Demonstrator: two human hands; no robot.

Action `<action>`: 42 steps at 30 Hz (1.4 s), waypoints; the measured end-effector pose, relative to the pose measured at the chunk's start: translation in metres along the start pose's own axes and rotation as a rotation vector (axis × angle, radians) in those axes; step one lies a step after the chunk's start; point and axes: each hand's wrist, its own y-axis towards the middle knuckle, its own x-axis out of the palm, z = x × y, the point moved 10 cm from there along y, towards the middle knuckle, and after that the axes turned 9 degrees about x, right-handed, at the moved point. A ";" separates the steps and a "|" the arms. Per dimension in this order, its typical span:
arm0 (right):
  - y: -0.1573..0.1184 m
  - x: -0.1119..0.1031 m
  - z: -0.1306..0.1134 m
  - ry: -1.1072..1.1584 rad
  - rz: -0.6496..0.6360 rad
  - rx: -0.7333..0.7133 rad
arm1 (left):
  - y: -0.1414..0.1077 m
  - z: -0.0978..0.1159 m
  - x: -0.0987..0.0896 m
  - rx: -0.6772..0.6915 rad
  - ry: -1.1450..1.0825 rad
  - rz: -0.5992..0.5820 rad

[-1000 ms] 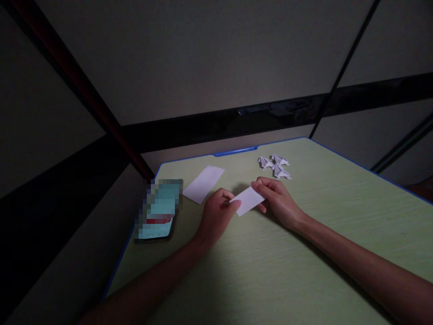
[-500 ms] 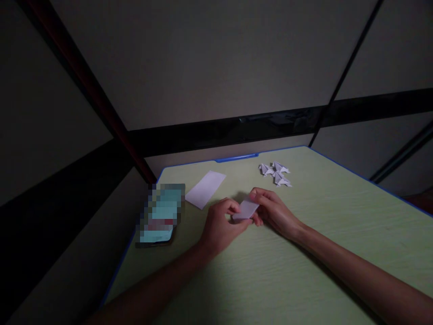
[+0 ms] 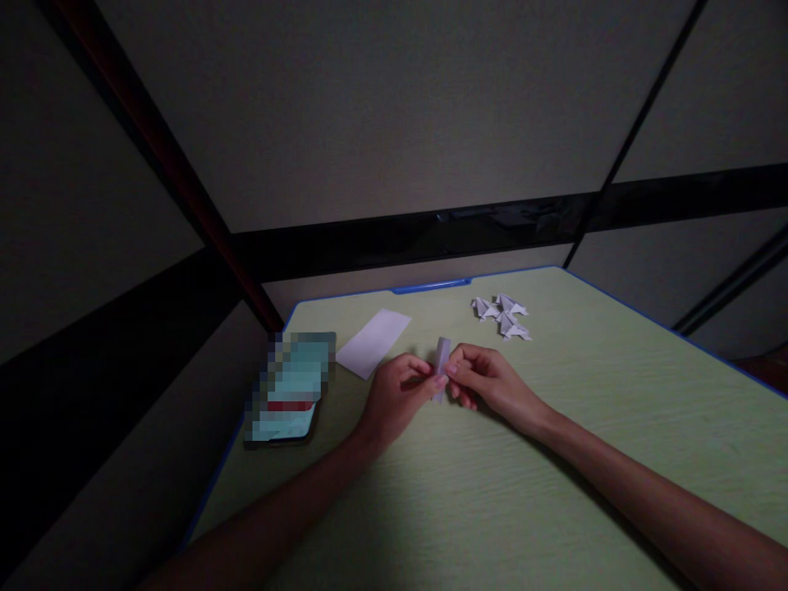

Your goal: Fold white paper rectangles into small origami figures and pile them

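A small folded piece of white paper point(image 3: 442, 353) stands nearly upright between my two hands, above the middle of the table. My left hand point(image 3: 400, 394) pinches it from the left, thumb in front near its lower part. From the right, my right hand point(image 3: 486, 377) grips its edge between thumb and fingers, the other fingers curled below. Beyond the left hand lies a flat white paper sheet point(image 3: 374, 341). Three folded paper figures point(image 3: 503, 316) sit close together behind the right hand.
A phone point(image 3: 292, 394) with a lit, pixelated screen lies at the table's left side. The pale green table point(image 3: 603, 369) has a blue edge and a blue strip point(image 3: 431, 286) at the back. Wall panels with a dark band point(image 3: 382, 240) rise behind it.
The folded paper has turned from lying tilted and broad to a narrow, nearly upright position. The fingers of both hands have shifted closer together around it.
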 end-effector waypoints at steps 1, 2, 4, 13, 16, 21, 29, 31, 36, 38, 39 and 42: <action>0.000 -0.001 0.000 0.001 0.006 -0.001 | 0.000 -0.001 0.000 -0.003 0.004 0.000; -0.001 -0.002 -0.001 0.003 0.016 -0.009 | 0.000 -0.002 -0.001 -0.006 0.006 0.002; -0.002 -0.006 -0.006 0.009 0.053 -0.048 | 0.001 -0.002 -0.002 -0.011 0.010 0.012; -0.013 -0.033 -0.027 -0.059 0.317 -0.298 | 0.001 -0.001 -0.005 -0.052 -0.066 0.049; -0.017 -0.031 -0.032 -0.261 0.365 -0.347 | 0.000 -0.002 -0.003 -0.066 -0.104 0.032; -0.018 -0.015 -0.031 -0.398 0.283 -0.301 | -0.002 0.002 0.001 -0.065 -0.130 0.029; -0.013 -0.006 -0.023 -0.205 0.124 -0.211 | -0.003 -0.001 0.010 -0.067 -0.150 -0.064; -0.012 -0.005 -0.022 -0.215 0.117 -0.194 | -0.003 -0.001 0.007 -0.063 -0.124 -0.041; -0.010 -0.004 -0.016 -0.285 0.115 -0.154 | -0.002 0.005 0.005 -0.015 -0.117 -0.005; -0.009 -0.004 -0.014 -0.314 0.133 -0.153 | -0.002 0.005 0.005 -0.017 -0.133 0.001; -0.009 -0.004 -0.014 -0.324 0.140 -0.157 | -0.003 0.005 0.004 -0.023 -0.129 0.007; -0.010 -0.003 -0.016 -0.316 0.152 -0.178 | -0.003 0.002 0.003 -0.048 -0.100 0.027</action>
